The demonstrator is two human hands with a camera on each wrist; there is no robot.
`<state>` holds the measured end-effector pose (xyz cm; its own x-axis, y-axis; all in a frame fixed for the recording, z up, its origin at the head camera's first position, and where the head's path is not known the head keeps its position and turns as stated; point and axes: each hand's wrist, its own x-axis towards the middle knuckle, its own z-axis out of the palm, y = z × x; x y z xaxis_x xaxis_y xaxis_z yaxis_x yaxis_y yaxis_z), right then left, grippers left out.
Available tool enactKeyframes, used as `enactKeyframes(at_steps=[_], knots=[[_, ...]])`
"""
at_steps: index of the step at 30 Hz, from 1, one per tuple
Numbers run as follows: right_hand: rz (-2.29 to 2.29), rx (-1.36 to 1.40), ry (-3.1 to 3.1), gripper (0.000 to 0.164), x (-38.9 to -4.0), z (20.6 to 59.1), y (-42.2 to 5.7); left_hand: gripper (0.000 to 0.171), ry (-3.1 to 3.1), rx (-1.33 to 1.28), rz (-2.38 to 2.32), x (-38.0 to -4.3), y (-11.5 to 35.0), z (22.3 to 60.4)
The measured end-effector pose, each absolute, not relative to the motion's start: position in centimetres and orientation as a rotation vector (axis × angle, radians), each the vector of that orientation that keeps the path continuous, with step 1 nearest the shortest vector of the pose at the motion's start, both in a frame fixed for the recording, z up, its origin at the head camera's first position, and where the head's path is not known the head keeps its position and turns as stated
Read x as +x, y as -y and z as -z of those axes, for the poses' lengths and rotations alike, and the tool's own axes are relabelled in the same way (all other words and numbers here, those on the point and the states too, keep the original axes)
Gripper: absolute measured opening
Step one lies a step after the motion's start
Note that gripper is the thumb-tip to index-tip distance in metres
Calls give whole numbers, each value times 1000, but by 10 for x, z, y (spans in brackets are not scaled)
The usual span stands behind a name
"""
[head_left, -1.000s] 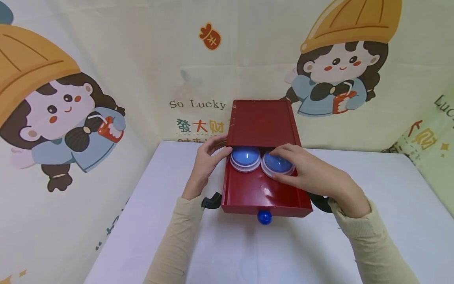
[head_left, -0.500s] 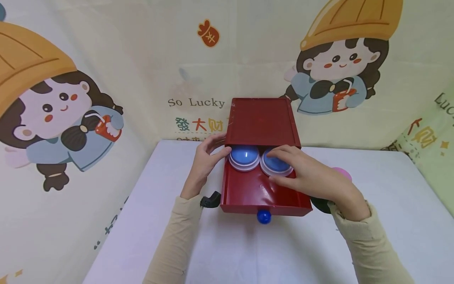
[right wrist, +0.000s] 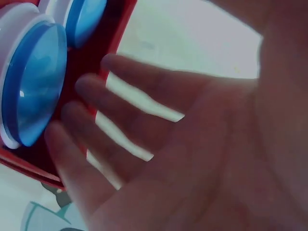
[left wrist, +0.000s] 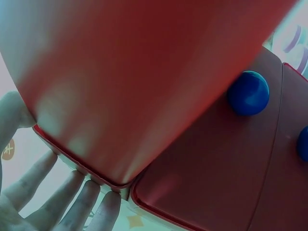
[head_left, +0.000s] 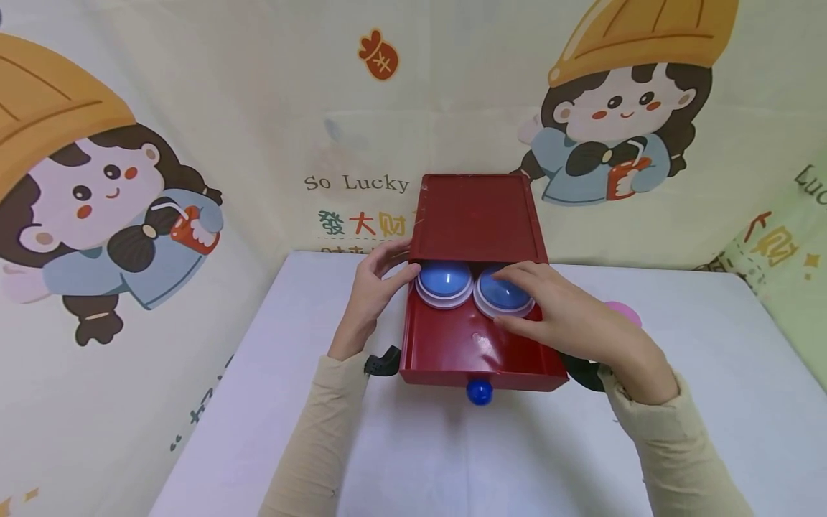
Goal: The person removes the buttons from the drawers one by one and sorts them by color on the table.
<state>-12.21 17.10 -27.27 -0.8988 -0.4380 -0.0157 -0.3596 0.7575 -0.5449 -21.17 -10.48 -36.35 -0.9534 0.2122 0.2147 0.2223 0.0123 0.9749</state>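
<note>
A red drawer box stands on the table with its top drawer pulled out, a blue knob on its front. Inside sit two blue-domed push buttons with white rims, a left button and a right button. My left hand rests against the box's left side, thumb at the front edge, fingertips along the wall. Over the right button is my right hand, index finger above the dome and thumb beside the rim. In the right wrist view its fingers are extended beside the dome.
Below the pulled-out drawer, the left wrist view shows red drawer fronts with blue knobs. A pink round thing lies beyond my right wrist. A printed backdrop stands behind the white table.
The whole scene shifts slightly upward in the head view. Both hands keep nearly the same places at the box, and the pink thing has come into view behind my right wrist.
</note>
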Motion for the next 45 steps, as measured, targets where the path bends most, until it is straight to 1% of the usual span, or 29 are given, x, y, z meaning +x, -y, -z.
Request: enactKeyframes(at_steps=[7,15,24,31,39,45], knots=[[736,-677,-2764,70,-129,274,-173,48,2239,-477,2141,-197,103,344],[651,-694,-2713,76,-138,275,-171,48,2196,-500,2162,-214,105,365],[591,-717,-2675,84,-146,276,-170,45,2190,-519,2140,-217,106,370],[629,-735,-2645,82,-150,277,-172,46,2209,-492,2157,-216,106,368],[602,-778,-2644,80,-150,275,-170,46,2229,-478,2145,-200,105,345],[573,-770,-2654,80,-150,276,-169,46,2223,-488,2149,-199,104,344]])
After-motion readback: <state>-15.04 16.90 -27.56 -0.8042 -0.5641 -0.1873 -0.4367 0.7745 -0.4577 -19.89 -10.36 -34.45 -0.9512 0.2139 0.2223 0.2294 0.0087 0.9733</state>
